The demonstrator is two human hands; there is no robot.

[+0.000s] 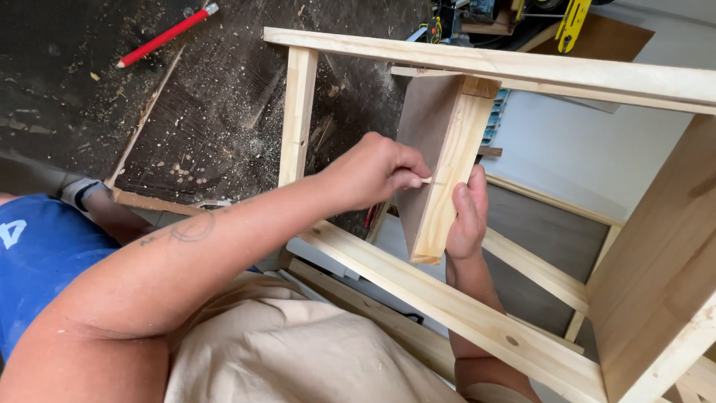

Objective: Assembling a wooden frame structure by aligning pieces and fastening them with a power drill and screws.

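Note:
A short pine board (447,160) with a brown panel on its left face hangs down inside a pale wooden frame (477,63). My left hand (373,170) reaches across from the left and pinches a small thin light-coloured stick (426,180), its tip touching the board's front edge. What kind of stick it is I cannot tell. My right hand (468,213) comes up from below and rests against the board's right side, thumb on the front edge. The frame's lower rail (418,287) passes under both hands.
A red pencil (165,34) lies on the dark, sawdust-covered floor (216,112) at the upper left. Yellow tools (573,19) sit at the top behind the frame. A thick frame leg (664,269) stands at the right. Beige cloth (283,358) covers my lap.

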